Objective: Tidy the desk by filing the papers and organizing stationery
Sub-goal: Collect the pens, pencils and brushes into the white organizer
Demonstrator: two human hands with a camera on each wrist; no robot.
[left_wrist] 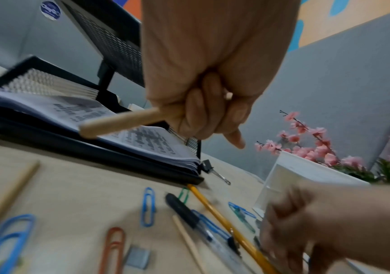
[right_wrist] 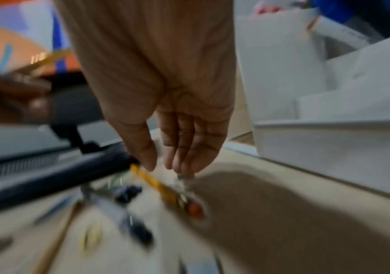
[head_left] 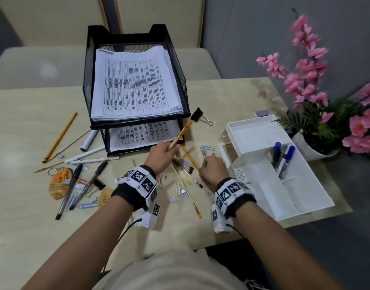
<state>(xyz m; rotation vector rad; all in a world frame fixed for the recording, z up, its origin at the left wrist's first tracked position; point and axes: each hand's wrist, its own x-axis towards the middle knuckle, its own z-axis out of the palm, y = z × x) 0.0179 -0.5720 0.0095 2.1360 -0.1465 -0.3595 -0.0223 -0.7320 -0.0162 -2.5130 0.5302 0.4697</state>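
Observation:
My left hand (head_left: pixel 169 150) grips a wooden-handled paintbrush (head_left: pixel 181 135) above the desk, just in front of the black mesh paper tray (head_left: pixel 136 80); its two tiers hold printed sheets. The left wrist view shows the fingers (left_wrist: pixel 201 115) curled round the handle (left_wrist: pixel 119 120). My right hand (head_left: pixel 209 162) hovers low beside the white organiser (head_left: pixel 295 191), which holds blue markers (head_left: pixel 284 155). In the blurred right wrist view, its straight fingers (right_wrist: pixel 182 163) point down at a yellow pencil (right_wrist: pixel 156 183) on the desk; whether they touch it I cannot tell.
Pens, pencils, thin brushes and coloured paper clips (head_left: pixel 88 205) lie scattered across the front and left of the desk. A black binder clip (head_left: pixel 197 115) lies by the tray's right corner. A pot of pink flowers (head_left: pixel 318 130) stands behind the organiser.

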